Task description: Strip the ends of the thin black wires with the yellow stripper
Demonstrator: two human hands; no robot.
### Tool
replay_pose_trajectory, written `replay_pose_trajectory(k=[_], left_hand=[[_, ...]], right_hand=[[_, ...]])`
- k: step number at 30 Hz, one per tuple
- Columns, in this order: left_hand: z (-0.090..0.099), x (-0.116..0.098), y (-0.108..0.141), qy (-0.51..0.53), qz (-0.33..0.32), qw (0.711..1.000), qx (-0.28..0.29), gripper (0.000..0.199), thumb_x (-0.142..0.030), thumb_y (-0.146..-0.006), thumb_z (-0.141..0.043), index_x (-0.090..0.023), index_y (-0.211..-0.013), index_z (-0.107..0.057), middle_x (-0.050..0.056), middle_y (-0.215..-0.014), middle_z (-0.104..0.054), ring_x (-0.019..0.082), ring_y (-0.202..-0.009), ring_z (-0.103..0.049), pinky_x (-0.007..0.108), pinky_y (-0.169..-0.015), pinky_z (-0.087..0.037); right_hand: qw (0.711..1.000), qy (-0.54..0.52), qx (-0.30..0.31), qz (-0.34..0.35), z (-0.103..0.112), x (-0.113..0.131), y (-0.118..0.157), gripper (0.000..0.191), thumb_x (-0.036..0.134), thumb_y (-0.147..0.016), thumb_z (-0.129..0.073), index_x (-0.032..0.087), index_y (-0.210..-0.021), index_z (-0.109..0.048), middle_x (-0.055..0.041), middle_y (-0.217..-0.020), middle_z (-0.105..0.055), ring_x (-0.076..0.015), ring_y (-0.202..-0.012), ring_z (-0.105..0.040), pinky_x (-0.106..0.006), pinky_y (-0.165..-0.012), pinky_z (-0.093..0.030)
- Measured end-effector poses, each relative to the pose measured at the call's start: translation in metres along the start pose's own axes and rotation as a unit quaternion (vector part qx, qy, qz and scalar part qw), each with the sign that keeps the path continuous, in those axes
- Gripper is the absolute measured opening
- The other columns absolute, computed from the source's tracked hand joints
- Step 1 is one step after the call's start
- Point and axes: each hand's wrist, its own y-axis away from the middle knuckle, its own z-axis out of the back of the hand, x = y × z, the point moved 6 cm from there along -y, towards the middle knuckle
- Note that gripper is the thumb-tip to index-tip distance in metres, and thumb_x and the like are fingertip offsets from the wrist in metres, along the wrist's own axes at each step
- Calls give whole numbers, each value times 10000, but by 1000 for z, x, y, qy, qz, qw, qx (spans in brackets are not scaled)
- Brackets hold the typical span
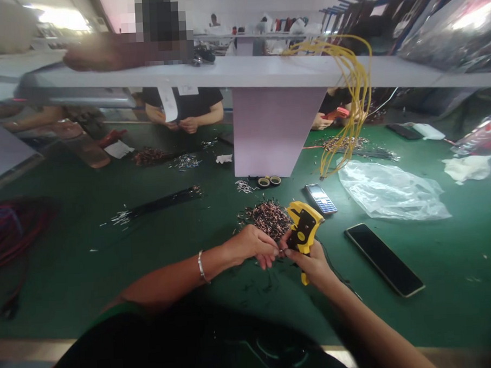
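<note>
My right hand [310, 265] grips a yellow-and-black automatic wire stripper [304, 227], which stands upright with its jaws pointing away from me. My left hand [250, 246] comes in from the left, its fingertips pinched together right next to the lower part of the tool. What they pinch looks like a thin wire, but the fingers mostly hide it. Just beyond both hands lies a loose heap of short wires with bare metal ends [265, 220] on the green mat.
A keypad phone [320, 198], a smartphone [384, 259] and a plastic bag [390, 191] lie to the right on the green mat [111, 276]. Yellow wires [355, 92] hang from a white shelf [224, 71]. A co-worker's hands [177, 122] work across the bench.
</note>
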Motion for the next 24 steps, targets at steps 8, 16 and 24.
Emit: replay_pose_trajectory(k=[8, 16, 24], left_hand=[[9, -8, 1, -6, -10, 999, -34, 90, -189, -590, -701, -108, -630, -701, 37, -535, -655, 123, -438, -599, 245, -421, -500], [26, -41, 10, 12, -111, 985, -135, 141, -265, -664, -725, -127, -655, -693, 50, -611, -670, 122, -511, -617, 254, -468, -503], [16, -44, 13, 7, -119, 982, -150, 136, -272, -685, -701, -140, -656, -691, 51, -591, -646, 130, -519, -592, 288, -507, -495]], right_hand=[[1000, -12, -15, -9, 0, -4, -2, 146, 234, -672, -702, 199, -784, -614, -2, -690, -605, -184, -636, -595, -317, -631, -498], [998, -50, -7, -44, -4, -6, -2, 252, 187, -608, -697, 195, -847, -620, -5, -743, -643, -193, -686, -629, -333, -675, -509], [994, -77, -11, -73, -7, -13, -1, 376, 178, -572, -669, 199, -945, -624, -16, -775, -683, -212, -701, -639, -361, -685, -515]])
